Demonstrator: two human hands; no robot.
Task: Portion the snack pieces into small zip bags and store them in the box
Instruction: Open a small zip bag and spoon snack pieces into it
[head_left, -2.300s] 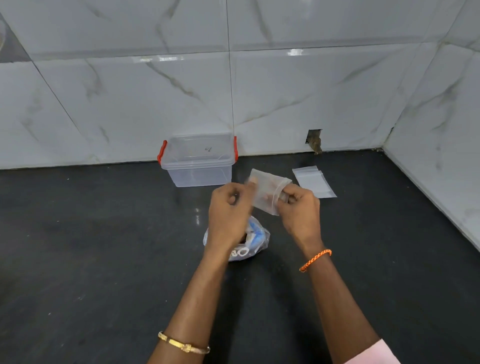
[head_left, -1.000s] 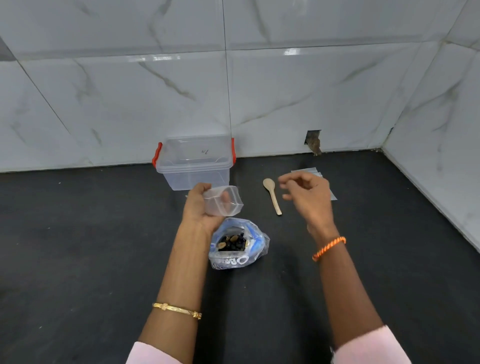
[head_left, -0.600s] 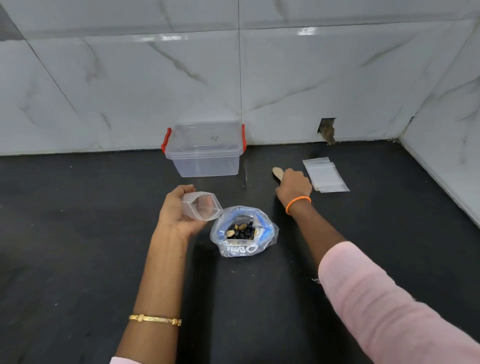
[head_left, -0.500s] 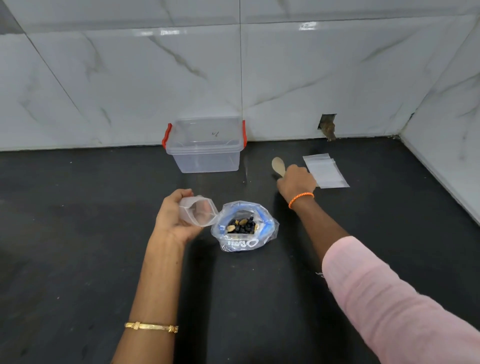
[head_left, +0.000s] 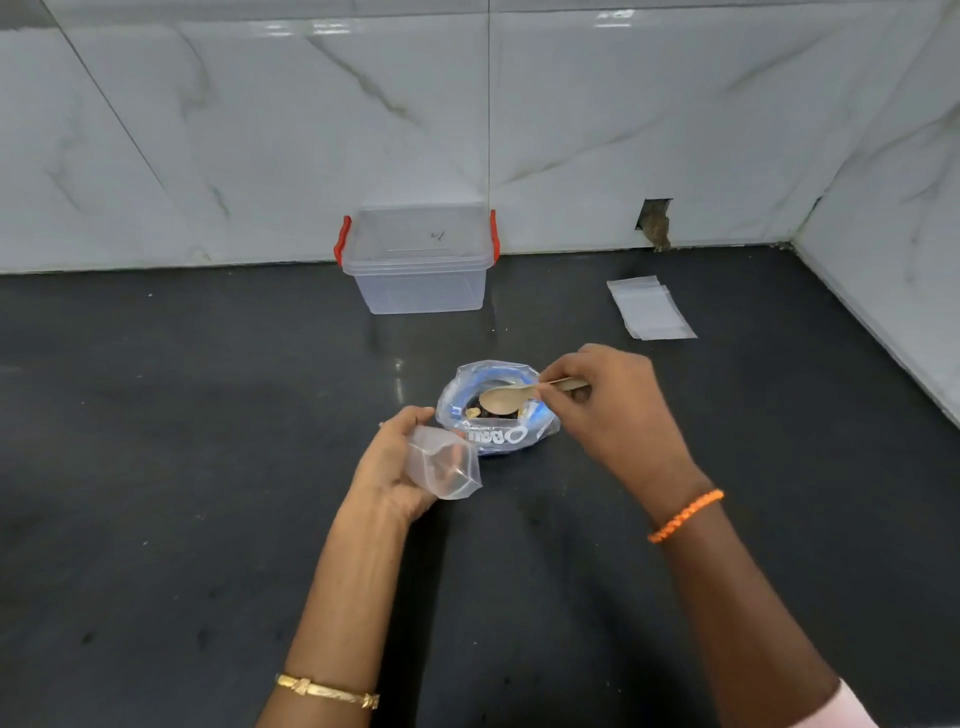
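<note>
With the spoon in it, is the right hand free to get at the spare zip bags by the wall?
Probably not: the right hand pinches the spoon over the snack bag. The counter toward the spare zip bags looks unobstructed, but the spoon would likely go down first.

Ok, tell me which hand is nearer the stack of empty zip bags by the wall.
Right. The right hand, gripping the spoon over the snack bag, sits just in front of the stack; the left hand is farther left.

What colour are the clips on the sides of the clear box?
Red clips, seen in the head view, the only one.
</note>
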